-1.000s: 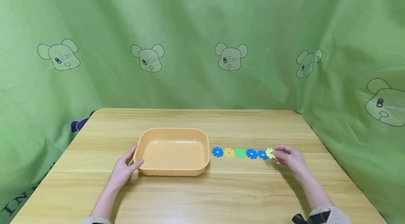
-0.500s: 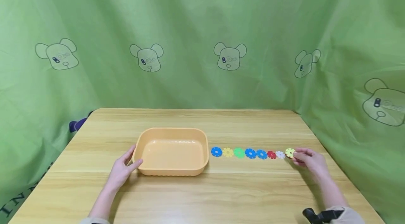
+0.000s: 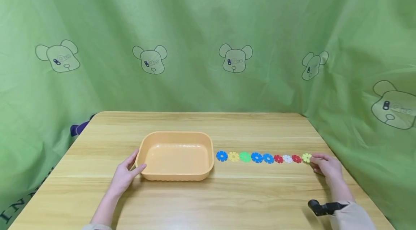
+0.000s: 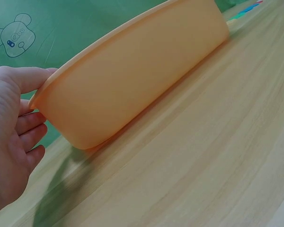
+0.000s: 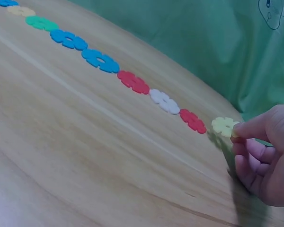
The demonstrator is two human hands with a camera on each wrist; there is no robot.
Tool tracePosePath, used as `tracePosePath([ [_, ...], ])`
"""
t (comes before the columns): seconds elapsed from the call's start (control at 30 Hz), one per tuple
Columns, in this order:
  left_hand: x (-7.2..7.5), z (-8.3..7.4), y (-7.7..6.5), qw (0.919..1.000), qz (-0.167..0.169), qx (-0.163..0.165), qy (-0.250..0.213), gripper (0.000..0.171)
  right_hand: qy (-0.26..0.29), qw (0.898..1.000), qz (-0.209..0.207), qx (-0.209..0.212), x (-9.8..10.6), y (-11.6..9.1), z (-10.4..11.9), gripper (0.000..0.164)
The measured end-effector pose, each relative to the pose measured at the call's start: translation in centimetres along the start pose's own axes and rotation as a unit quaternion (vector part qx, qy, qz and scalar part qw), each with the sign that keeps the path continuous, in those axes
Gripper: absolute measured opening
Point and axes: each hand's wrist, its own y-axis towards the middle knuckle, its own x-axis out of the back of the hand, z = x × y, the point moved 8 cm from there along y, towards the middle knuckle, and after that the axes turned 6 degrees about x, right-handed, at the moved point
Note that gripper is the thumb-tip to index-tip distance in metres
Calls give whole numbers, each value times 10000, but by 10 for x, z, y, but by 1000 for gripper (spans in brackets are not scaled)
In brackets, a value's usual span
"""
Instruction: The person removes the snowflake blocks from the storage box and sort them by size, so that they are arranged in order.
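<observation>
My left hand [image 3: 123, 176] holds the left rim of a peach plastic basin [image 3: 178, 177], thumb over the edge and fingers against the outside. Between thumb and fingertips, my right hand [image 3: 329, 168] pinches a light yellow snowflake disc [image 5: 224, 126] at the right end of a row. In the right wrist view this disc casts a shadow on the table, just past a red snowflake disc [image 5: 192, 121]. Leftward from there run a white disc [image 5: 164, 101], another red disc [image 5: 133, 82], two blue discs, a green disc [image 3: 245, 157], a yellow disc [image 3: 233, 156] and a blue disc [image 3: 222, 156].
The basin stands on a wooden table [image 3: 201, 204], its inside bare. A green curtain [image 3: 195, 89] with bear-head prints hangs behind and on both sides. Something purple [image 3: 79, 129] shows beyond the table's left edge.
My right hand has moved right along the row, still pinching the light yellow disc. Two red discs and a white one have appeared in the row. The left hand stays on the basin.
</observation>
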Motion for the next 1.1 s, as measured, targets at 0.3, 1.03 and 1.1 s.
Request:
tracePosePath([
  [0.3, 0, 0, 0, 10000, -5, 40, -10, 71, -1238, 9914, -320, 263, 1, 4, 6, 41],
  [1.03, 2, -4, -1, 10000, -11, -38, 61, 69, -1582, 9849, -481, 505, -1, 5, 9, 37],
  [1.1, 4, -7, -1, 9998, -25, -122, 134, 69, -1655, 9835, -454, 573, -1, 4, 14, 38],
])
